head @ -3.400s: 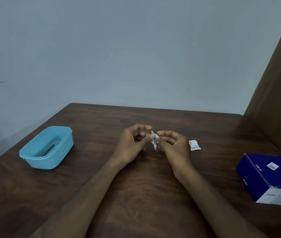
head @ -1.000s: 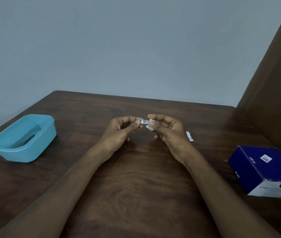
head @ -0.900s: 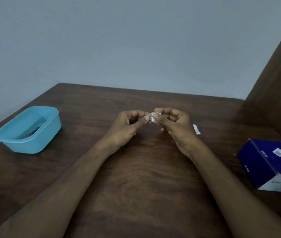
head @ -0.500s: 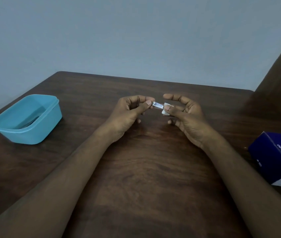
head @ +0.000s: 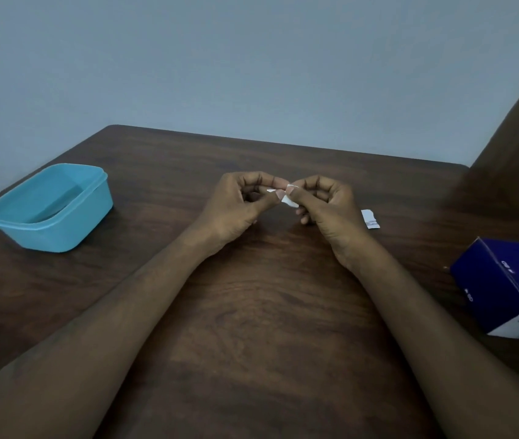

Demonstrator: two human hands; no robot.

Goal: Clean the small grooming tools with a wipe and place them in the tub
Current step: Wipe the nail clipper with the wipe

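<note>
Pinched small metal tool (head: 271, 190) in left hand (head: 239, 202), rubbed with wipe (head: 289, 201) held in right hand (head: 326, 205). Light, stiff, slippery; best held by its ends.

**Bare arms, nothing worn**

Both forearms were bare all the way down to the frame edge, no sleeves showing. The left hand (head: 236, 202) and right hand (head: 327, 207) had no rings, watch or gloves. Short, pale fingernails (head: 279, 194), that was about it.

Table (head: 267, 327): tub (head: 49, 208), box (head: 507, 285), sachet (head: 369, 218)
</note>
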